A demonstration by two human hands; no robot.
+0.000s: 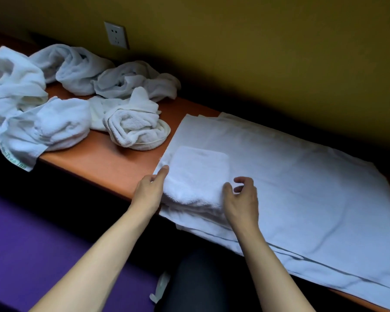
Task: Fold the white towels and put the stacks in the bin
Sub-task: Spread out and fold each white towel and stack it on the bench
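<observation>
Folded white towel point(198, 176): small, thick terry rectangle, folded several layers deep, lying flat on the near left corner of a large white towel point(302, 188), which is spread smooth over the right part of the orange counter with its near edge hanging slightly past the counter's front. Unfolded white towels point(77, 95): a loose group of about five crumpled, twisted pieces on the left part of the counter, well apart from the folded one; the nearest left piece droops over the front edge and bears green lettering on its hem.
</observation>
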